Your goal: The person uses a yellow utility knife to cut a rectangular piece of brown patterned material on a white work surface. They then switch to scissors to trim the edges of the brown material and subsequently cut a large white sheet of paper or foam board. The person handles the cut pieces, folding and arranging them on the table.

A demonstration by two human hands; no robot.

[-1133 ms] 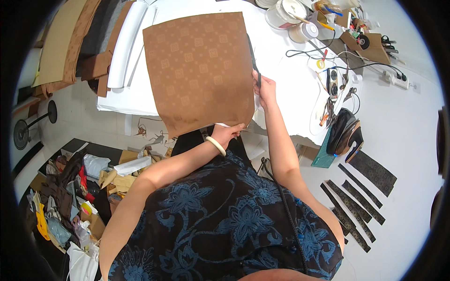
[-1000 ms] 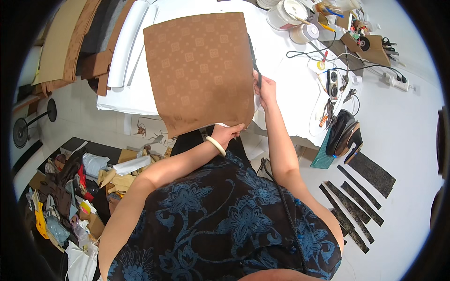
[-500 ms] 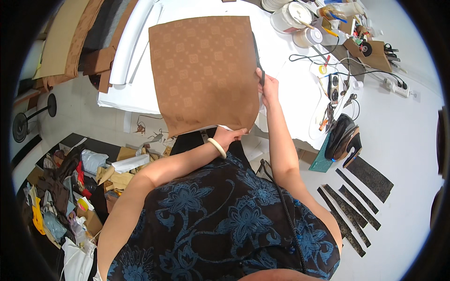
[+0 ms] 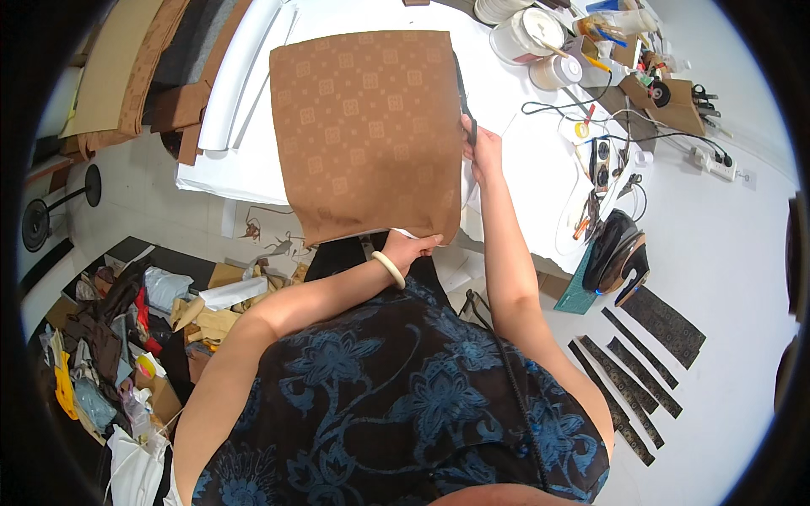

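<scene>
Tabletop (image 4: 513, 103), one brown sheet (image 4: 371, 135), two hands (image 4: 484, 155)

A workshop for cutting sheet material, judging by the black-handled scissors (image 4: 472, 131) at the edge of a brown patterned flexible sheet (image 4: 363, 126) over a broad white-covered worktable (image 4: 527, 169). White plastic tubs (image 4: 515, 38) crowd its far right. Layered tan and brown sheets (image 4: 118, 67), a mixed-colour scrap heap (image 4: 105, 337) and dark patterned strips (image 4: 645, 377) surround it.
</scene>
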